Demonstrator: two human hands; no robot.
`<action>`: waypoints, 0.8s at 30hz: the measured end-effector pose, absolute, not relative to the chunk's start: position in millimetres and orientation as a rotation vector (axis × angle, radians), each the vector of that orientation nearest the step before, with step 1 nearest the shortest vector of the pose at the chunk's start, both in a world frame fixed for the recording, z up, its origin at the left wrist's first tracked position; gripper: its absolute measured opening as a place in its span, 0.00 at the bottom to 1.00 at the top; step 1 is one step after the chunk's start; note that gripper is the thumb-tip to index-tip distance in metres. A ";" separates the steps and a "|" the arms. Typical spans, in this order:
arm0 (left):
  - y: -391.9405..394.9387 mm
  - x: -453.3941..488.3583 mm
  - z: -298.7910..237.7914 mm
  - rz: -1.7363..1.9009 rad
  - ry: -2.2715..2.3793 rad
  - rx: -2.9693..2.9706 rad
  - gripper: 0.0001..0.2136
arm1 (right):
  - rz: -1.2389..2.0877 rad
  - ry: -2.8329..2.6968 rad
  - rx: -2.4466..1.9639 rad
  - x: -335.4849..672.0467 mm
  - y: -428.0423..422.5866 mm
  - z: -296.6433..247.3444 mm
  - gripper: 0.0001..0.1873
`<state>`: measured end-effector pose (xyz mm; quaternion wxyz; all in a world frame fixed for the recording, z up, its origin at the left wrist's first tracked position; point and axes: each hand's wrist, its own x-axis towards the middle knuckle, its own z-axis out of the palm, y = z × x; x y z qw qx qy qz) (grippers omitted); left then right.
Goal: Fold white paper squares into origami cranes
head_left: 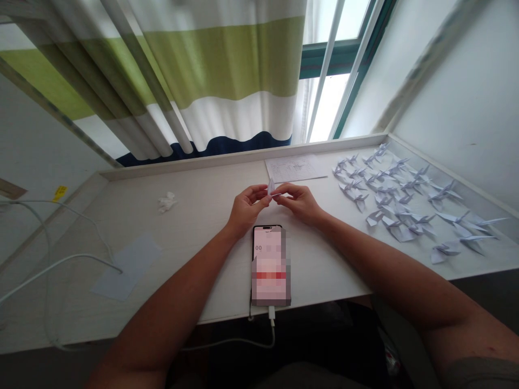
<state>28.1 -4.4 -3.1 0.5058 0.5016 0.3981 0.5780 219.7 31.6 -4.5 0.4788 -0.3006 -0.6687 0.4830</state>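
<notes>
Between my two hands, over the middle of the white desk, is a small folded white paper (271, 187) with a narrow point standing up. My left hand (248, 208) pinches it from the left with thumb and fingers. From the other side my right hand (299, 202) grips its lower right part between thumb and forefinger. The fingers hide much of the folds. Just below the hands lies a phone (267, 265) with its screen lit and partly blurred. Several folded paper cranes (399, 202) sit in a spread group to the right.
A printed sheet (298, 167) lies behind my hands. Crumpled tissue (166, 202) and a white paper sheet (127, 267) are to the left, with white cables (60, 265) near them. A charging cable (272, 316) runs from the phone over the front edge. A curtain (223, 70) hangs behind the desk (203, 200).
</notes>
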 end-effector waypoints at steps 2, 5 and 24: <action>-4.6 28.8 -3.8 1.385 0.953 1.220 0.23 | 1.190 -1.618 -0.740 218.4 31.2 -4.5 0.22; -6.1 30.0 -2.7 1.378 0.946 1.255 0.21 | 1.247 -1.553 -0.727 216.0 30.7 -4.6 0.25; -9.5 34.8 2.5 1.538 1.101 1.344 0.11 | 1.234 -1.560 -0.727 215.0 28.8 -1.6 0.22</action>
